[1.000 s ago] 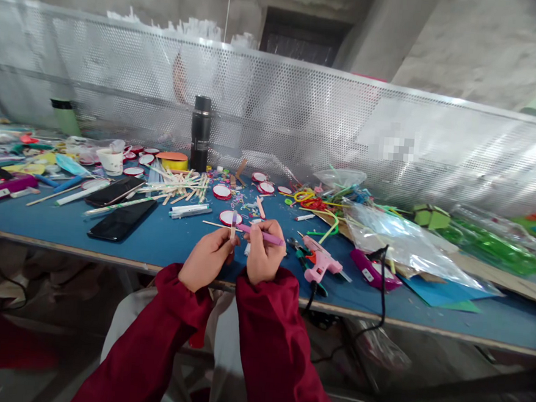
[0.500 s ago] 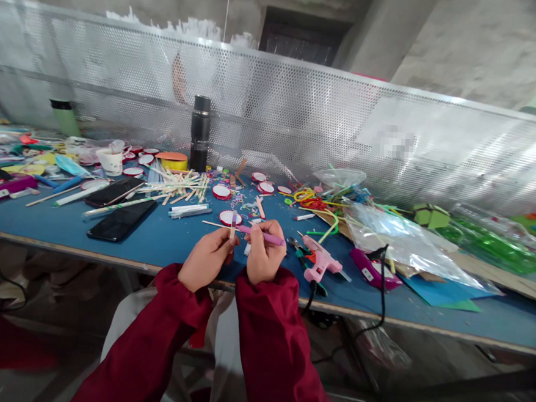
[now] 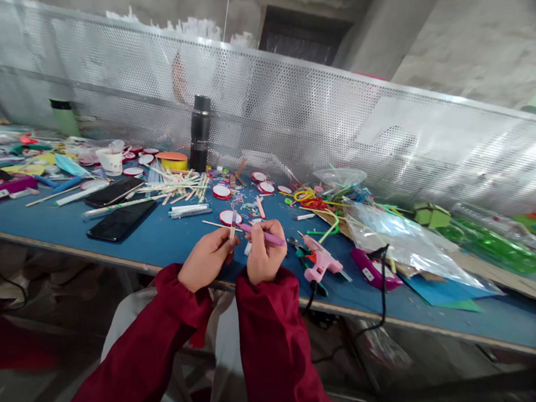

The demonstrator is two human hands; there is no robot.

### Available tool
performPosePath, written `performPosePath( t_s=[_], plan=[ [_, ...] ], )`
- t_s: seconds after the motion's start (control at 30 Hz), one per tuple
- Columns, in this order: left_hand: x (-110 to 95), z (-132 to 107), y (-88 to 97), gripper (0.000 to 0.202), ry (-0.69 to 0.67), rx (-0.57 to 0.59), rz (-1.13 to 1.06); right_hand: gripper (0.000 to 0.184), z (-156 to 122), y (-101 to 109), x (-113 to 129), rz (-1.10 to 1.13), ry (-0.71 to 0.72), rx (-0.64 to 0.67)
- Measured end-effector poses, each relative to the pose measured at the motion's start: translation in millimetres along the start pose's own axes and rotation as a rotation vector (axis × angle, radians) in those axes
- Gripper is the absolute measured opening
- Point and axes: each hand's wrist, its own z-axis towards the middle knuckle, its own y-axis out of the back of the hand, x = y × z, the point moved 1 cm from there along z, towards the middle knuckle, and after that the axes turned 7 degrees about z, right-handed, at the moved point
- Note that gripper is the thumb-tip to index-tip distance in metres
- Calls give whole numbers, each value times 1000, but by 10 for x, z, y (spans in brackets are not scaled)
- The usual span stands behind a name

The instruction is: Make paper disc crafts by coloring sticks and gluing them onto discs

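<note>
Pinched upright in my left hand (image 3: 206, 259) is a small flat wooden stick (image 3: 233, 228), its upper part coloured purple. My right hand (image 3: 265, 253) is closed around a purple marker pen (image 3: 268, 235), whose tip points left at the coloured part of the stick; whether the two touch I cannot tell. Just behind the stick lies a small white disc with a red rim (image 3: 230, 217). A thin wooden stick (image 3: 215, 224) lies on the table beside it. To the right of my right hand rests a pink glue gun (image 3: 322, 260), next to dark-handled pliers (image 3: 299, 250).
Two dark phones (image 3: 122, 219) and a pile of wooden sticks (image 3: 180, 185) lie to the left. A black flask (image 3: 200, 134) stands at the back before a perforated metal screen (image 3: 274, 116). Plastic bags (image 3: 398, 234) and a purple box with a black cable (image 3: 373, 269) are at right.
The marker has shifted very slightly against the stick. Both hands otherwise keep their places and their holds.
</note>
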Motion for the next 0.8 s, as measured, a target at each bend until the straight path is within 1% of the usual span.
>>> performPosePath(
  t_s=[0.8],
  plan=[
    [-3,-4,5,24,-6,-9,29,23,6,-8,26,15,4,-1]
  ],
)
